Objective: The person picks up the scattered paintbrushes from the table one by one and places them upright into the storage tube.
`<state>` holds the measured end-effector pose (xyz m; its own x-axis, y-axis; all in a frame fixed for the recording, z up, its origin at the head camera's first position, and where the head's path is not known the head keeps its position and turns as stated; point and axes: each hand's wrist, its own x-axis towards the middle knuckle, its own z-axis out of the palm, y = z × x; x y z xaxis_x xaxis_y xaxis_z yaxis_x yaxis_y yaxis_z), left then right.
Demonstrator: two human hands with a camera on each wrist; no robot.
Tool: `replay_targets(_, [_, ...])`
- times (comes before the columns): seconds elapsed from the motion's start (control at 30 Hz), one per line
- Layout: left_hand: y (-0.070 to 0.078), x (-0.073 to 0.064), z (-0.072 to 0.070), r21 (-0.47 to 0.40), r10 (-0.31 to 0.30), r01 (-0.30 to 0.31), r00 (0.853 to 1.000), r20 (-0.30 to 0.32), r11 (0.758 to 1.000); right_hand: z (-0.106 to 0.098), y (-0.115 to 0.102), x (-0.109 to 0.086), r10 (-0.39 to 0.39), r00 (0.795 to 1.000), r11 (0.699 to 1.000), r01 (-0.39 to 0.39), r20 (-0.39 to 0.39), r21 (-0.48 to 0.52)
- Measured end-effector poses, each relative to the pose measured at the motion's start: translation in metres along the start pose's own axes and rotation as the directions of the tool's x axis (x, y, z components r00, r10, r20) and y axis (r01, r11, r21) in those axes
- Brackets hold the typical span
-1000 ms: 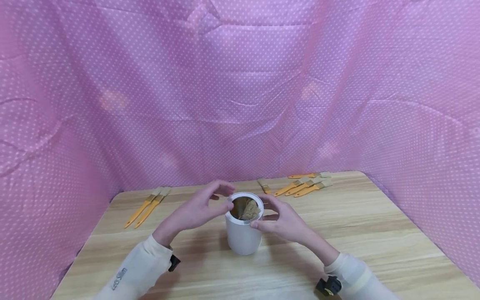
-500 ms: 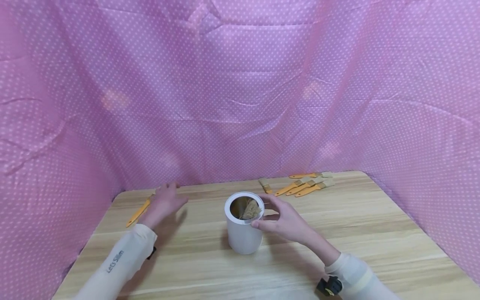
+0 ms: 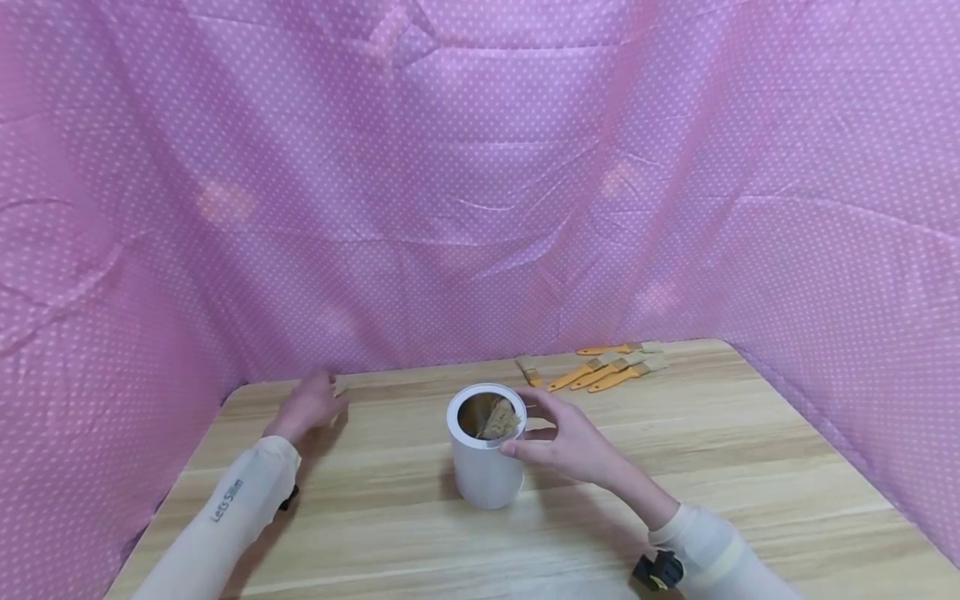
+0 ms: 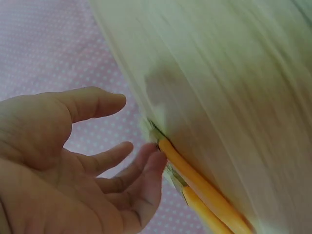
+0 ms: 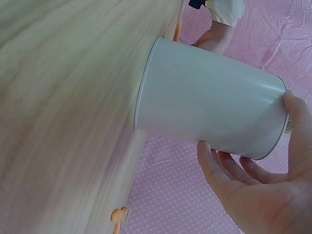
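Observation:
A white can (image 3: 487, 479) stands upright mid-table, with a tan brush head (image 3: 501, 419) showing inside its mouth. My right hand (image 3: 566, 437) holds the can near its rim; in the right wrist view the thumb lies at the top edge and fingertips touch the side. Over at the left, my left hand (image 3: 303, 406) is low over the table. The left wrist view has its thumb spread from loosely bent fingers, beside two orange-handled paintbrushes (image 4: 195, 175). Fingertips overlap the upper brush near its ferrule; whether they touch it I cannot tell. In the head view those brushes are hidden by the left arm.
Several orange-handled paintbrushes (image 3: 615, 379) lie at the back right of the wooden table (image 3: 750, 467). Another brush (image 3: 529, 372) is partly hidden behind the can and right hand. Pink dotted cloth (image 3: 480, 208) hangs at the back and both sides.
My left hand has left the can's rim and moved left to the two paintbrushes, covering them in the head view. The right hand and can have stayed put.

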<state>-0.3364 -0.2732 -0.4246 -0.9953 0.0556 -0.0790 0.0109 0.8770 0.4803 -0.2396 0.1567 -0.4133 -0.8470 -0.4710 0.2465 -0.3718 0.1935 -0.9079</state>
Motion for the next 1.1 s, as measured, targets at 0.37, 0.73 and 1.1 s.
replay_targets(0.37, [0.002,0.018,0.003,0.067,-0.054,0.053,0.999,0.001,0.996,-0.004,0.001,0.001,-0.022,1.0,1.0,0.022,-0.018,0.01])
replay_targets(0.73, [-0.006,0.019,0.005,0.091,-0.052,0.052,0.999,0.001,0.994,0.0,0.003,0.002,-0.011,1.0,1.0,0.011,-0.016,0.02])
replay_targets(1.1, [0.004,0.014,0.005,-0.085,0.006,-0.006,1.0,-0.009,0.996,0.001,0.003,0.002,-0.007,1.0,1.0,0.007,-0.015,0.019])
